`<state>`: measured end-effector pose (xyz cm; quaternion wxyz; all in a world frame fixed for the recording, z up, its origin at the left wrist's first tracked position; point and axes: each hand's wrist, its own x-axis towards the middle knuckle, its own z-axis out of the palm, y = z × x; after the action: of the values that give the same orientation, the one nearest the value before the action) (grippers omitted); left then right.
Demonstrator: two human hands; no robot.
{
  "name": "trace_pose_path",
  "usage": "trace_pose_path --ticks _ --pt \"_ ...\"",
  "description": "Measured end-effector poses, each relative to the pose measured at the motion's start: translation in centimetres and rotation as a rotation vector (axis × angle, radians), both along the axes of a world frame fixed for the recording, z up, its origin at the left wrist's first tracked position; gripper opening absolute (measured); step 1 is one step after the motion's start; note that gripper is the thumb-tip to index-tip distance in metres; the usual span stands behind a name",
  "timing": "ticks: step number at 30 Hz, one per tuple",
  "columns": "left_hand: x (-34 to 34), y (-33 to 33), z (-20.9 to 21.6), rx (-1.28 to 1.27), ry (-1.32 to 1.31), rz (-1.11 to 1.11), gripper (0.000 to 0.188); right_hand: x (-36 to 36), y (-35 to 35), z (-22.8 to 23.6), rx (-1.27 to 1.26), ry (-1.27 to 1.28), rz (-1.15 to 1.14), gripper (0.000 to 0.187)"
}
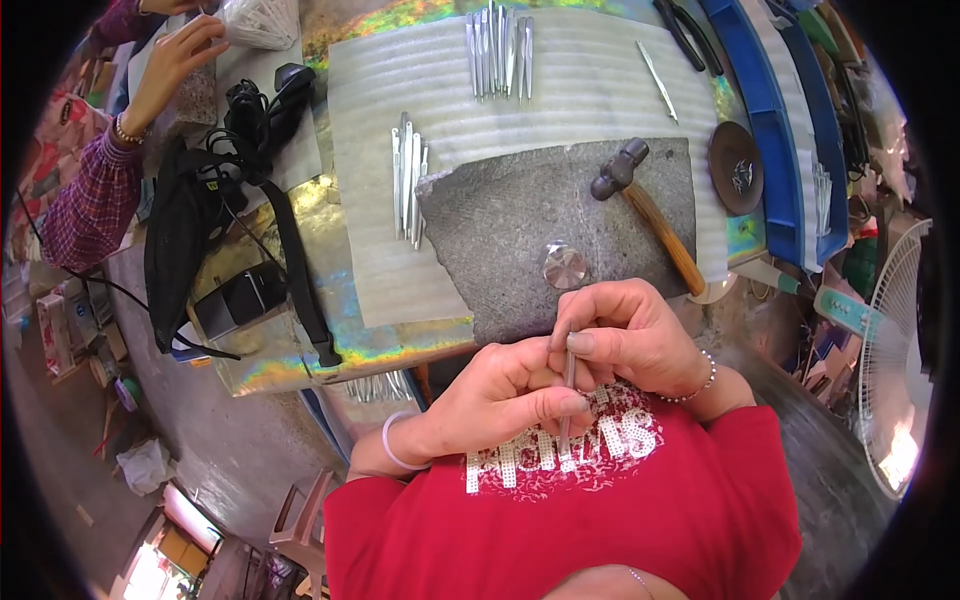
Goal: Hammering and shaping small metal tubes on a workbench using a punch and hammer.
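Close to my chest, at the table's near edge, both my hands hold a slim silvery metal tool (pixel 564 436) that looks like tweezers. My left hand (pixel 495 395) is closed on its lower part with the thumb along it. The fingertips of my right hand (pixel 635 335) pinch its upper end, which they partly hide. Just beyond my hands lies a grey stone slab (pixel 510 210) bearing a round shiny metal piece (pixel 566 265). A wooden-handled hammer (pixel 662 236) rests on the slab's right side, its head pointing away from me.
Similar slim tools lie in a far bunch (pixel 498 50) and a left bunch (pixel 406 180); a single one (pixel 657 82) lies apart. Right: pliers (pixel 682 38), brown dish (pixel 727 145), blue tray (pixel 768 125), fan (pixel 900 350). Left: black strapped bag (pixel 185 225), another person's hand (pixel 170 70).
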<state>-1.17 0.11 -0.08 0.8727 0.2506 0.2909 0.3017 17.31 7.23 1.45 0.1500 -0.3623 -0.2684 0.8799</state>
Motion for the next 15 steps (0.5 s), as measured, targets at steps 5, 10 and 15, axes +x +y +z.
trace_pose_path --ticks 5,10,15 --pt "-0.2 -1.1 -0.1 -0.01 0.021 -0.021 0.016 0.0 -1.4 -0.4 -0.091 0.003 0.017 0.007" --pt "-0.4 -2.4 -0.3 -0.131 -0.027 -0.007 0.017 -0.1 -3.1 -1.1 -0.159 -0.002 0.002 0.008" --pt "-0.5 -3.8 -1.1 -0.238 -0.058 0.007 0.017 -0.1 -4.6 -1.9 -0.217 -0.018 0.0 0.007"
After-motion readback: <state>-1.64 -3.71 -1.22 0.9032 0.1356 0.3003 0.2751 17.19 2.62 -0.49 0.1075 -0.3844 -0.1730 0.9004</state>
